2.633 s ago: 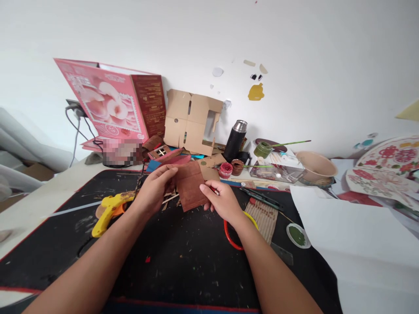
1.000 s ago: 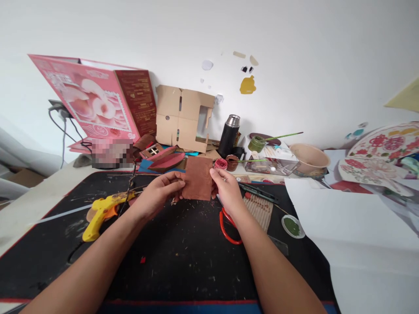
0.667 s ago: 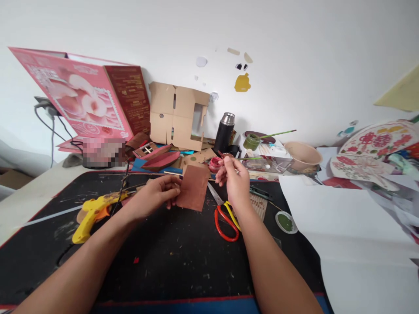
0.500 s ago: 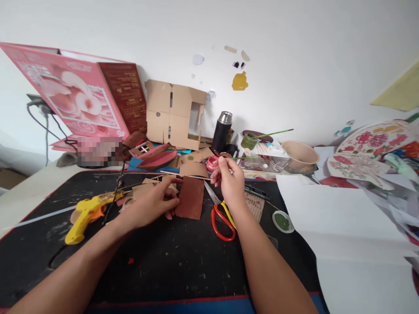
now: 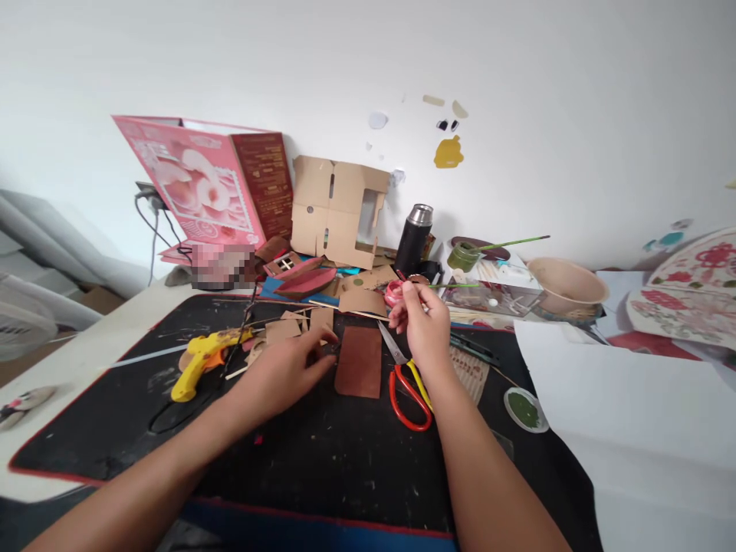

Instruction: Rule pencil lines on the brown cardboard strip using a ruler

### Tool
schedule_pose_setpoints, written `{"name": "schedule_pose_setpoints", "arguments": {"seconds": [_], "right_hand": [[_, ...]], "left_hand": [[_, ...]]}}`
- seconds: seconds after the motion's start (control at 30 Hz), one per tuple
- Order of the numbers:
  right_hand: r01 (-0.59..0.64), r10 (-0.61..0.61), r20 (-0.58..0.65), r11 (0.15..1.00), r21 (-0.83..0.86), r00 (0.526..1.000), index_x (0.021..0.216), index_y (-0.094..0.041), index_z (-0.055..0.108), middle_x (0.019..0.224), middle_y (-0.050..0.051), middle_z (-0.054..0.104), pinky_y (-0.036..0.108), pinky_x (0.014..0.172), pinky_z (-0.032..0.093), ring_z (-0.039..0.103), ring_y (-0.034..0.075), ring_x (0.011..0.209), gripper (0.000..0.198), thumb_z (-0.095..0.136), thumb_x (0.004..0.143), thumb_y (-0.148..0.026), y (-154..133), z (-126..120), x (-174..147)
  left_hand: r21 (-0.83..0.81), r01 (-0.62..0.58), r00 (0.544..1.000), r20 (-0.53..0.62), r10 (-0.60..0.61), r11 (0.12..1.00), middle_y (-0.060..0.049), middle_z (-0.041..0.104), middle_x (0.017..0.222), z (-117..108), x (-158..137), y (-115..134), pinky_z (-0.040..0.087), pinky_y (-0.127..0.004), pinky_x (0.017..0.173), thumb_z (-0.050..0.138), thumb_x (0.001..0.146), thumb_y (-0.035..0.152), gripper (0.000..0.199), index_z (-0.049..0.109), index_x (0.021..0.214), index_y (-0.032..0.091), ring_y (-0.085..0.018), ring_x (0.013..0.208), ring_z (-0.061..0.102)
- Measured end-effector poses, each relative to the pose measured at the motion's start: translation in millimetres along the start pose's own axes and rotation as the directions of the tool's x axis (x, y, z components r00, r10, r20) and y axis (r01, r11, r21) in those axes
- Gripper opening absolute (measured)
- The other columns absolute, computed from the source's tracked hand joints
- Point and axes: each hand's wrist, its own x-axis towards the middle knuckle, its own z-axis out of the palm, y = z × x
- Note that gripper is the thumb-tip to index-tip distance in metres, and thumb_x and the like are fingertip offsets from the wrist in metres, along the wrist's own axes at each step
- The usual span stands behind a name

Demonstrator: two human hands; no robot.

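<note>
My right hand [image 5: 426, 322] is closed in a pinch beside a small jar of pinkish-red paint [image 5: 394, 293]. A thin paintbrush [image 5: 454, 286] with a green handle shows past its fingers, which hide most of the grip. My left hand [image 5: 296, 364] hovers low over the black mat with fingers apart, holding nothing. Just right of it, a brown rectangular piece of card [image 5: 359, 362] lies flat, not touched. Between that card and my right forearm lie scissors [image 5: 407, 395] with red and yellow handles.
A yellow glue gun [image 5: 201, 360] and cardboard scraps [image 5: 281, 330] lie at left. Behind stand a cut cardboard panel [image 5: 313, 207], a black thermos [image 5: 412, 239], a green paint jar [image 5: 464, 255] and a beige bowl [image 5: 566, 284]. White paper [image 5: 575, 399] covers the right side.
My left hand has come off the brown card and moved slightly left of it. My right hand keeps its pinch by the paint jar. The view has turned a little left.
</note>
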Motion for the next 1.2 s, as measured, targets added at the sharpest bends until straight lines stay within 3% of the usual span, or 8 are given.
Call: {"name": "schedule_pose_setpoints", "arguments": {"seconds": [0.2, 0.3, 0.47, 0.63, 0.8, 0.97, 1.07, 1.2], "right_hand": [[0.083, -0.048, -0.184, 0.979, 0.187, 0.982, 0.082, -0.021, 0.067, 0.051, -0.008, 0.057, 0.021, 0.039, 0.039, 0.055, 0.011, 0.04, 0.053, 0.081, 0.088, -0.072, -17.2, -16.1, 12.2], [0.101, -0.003, -0.289, 0.941, 0.324, 0.957, 0.078, -0.022, 0.061, 0.049, -0.01, 0.051, 0.021, 0.039, 0.035, 0.048, 0.01, 0.04, 0.052, 0.077, 0.092, -0.07, -28.0, -27.7, 19.6], [0.098, 0.041, -0.331, 0.914, 0.394, 0.943, 0.078, -0.023, 0.058, 0.048, -0.011, 0.047, 0.021, 0.038, 0.031, 0.045, 0.009, 0.039, 0.053, 0.074, 0.095, -0.07, -32.2, -35.1, 25.5], [0.042, 0.001, -0.178, 0.97, 0.241, 0.984, 0.079, -0.023, 0.063, 0.049, -0.009, 0.052, 0.022, 0.035, 0.029, 0.048, 0.011, 0.038, 0.055, 0.074, 0.09, -0.076, -14.8, -15.7, 14.4], [0.105, -0.083, 0.144, 0.983, -0.151, 0.986, 0.089, -0.024, 0.068, 0.058, -0.005, 0.062, 0.024, 0.05, 0.046, 0.061, 0.014, 0.049, 0.045, 0.061, 0.106, -0.065, 1.1, 2.8, -7.4], [0.359, -0.185, 0.347, 0.754, -0.55, 0.92, 0.093, -0.024, 0.072, 0.069, -0.002, 0.069, 0.028, 0.068, 0.044, 0.066, 0.016, 0.067, 0.034, 0.059, 0.113, -0.047, 3.5, 9.0, -21.1], [0.406, -0.158, 0.414, 0.668, -0.624, 0.896, 0.094, -0.025, 0.074, 0.076, 0.0, 0.072, 0.029, 0.07, 0.041, 0.067, 0.018, 0.073, 0.033, 0.06, 0.114, -0.046, 6.0, 13.3, -25.7], [0.338, -0.11, 0.399, 0.753, -0.564, 0.91, 0.092, -0.027, 0.074, 0.072, -0.002, 0.069, 0.027, 0.072, 0.046, 0.068, 0.018, 0.071, 0.037, 0.06, 0.111, -0.055, 17.0, 17.0, -26.1]], "left_hand": [[0.052, 0.133, 0.953, -0.28, -0.113, 0.99, -0.001, 0.075, 0.081, -80.2, 2.9, -17.8, 0.044, -0.029, 0.065, 0.054, 0.092, 0.065, 0.054, 0.074, 0.116, 0.021, -0.02, 0.07, 0.062], [0.073, 0.145, 0.942, -0.316, -0.114, 0.987, 0.0, 0.073, 0.078, -96.0, 2.4, -21.6, 0.042, -0.028, 0.064, 0.056, 0.087, 0.069, 0.058, 0.075, 0.113, 0.021, -0.02, 0.068, 0.058], [0.072, 0.026, 0.988, -0.156, -0.014, 0.997, -0.001, 0.079, 0.084, -62.7, 5.5, -9.0, 0.048, -0.031, 0.066, 0.058, 0.085, 0.07, 0.055, 0.079, 0.105, 0.024, -0.021, 0.068, 0.062], [0.028, -0.155, 0.987, -0.026, 0.156, 0.988, -0.005, 0.084, 0.101, -24.4, 24.6, 17.4, 0.052, -0.033, 0.073, 0.054, 0.093, 0.066, 0.05, 0.081, 0.107, 0.027, -0.025, 0.08, 0.072], [0.025, -0.219, 0.97, -0.104, 0.22, 0.975, -0.005, 0.085, 0.102, -4.2, 49.6, 22.6, 0.053, -0.033, 0.078, 0.05, 0.1, 0.063, 0.047, 0.08, 0.107, 0.027, -0.027, 0.088, 0.077], [0.102, -0.197, 0.969, -0.134, 0.209, 0.975, -0.009, 0.086, 0.103, 22.5, 59.7, -1.4, 0.054, -0.038, 0.08, 0.045, 0.098, 0.058, 0.048, 0.079, 0.106, 0.025, -0.032, 0.092, 0.08], [0.137, -0.215, 0.963, -0.132, 0.233, 0.967, -0.012, 0.085, 0.102, 33.2, 59.9, -8.4, 0.053, -0.039, 0.077, 0.043, 0.099, 0.052, 0.046, 0.078, 0.104, 0.024, -0.035, 0.092, 0.079], [0.163, -0.258, 0.951, -0.133, 0.28, 0.952, -0.013, 0.085, 0.1, 38.1, 58.7, -5.7, 0.053, -0.037, 0.074, 0.043, 0.1, 0.045, 0.043, 0.079, 0.105, 0.023, -0.033, 0.09, 0.08]]}}
